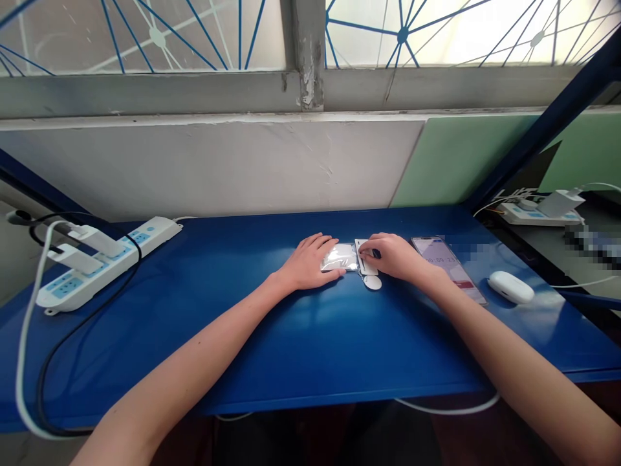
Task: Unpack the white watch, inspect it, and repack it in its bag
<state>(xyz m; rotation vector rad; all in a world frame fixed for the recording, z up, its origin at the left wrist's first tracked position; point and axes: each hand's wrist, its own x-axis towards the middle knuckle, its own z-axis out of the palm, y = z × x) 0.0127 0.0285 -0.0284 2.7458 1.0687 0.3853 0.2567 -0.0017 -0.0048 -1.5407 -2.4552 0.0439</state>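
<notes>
My left hand lies palm down on the blue desk, fingers spread and stretched out. Its thumb and fingertips rest around a shiny clear plastic pouch. Against the pouch's right end is a small white card with dark marks. My right hand is over that card, its fingers curled and pinched together at the card's surface. What lies between those fingertips, if anything, is hidden. Just below the card sits a flat round white tag, close to the pouch's corner.
A phone showing a timer lies partly behind my right forearm, with a white earbud case further right. On the left stands a power strip with plugged-in chargers; a black cable loops over the desk. Blue frame bars rise at both sides.
</notes>
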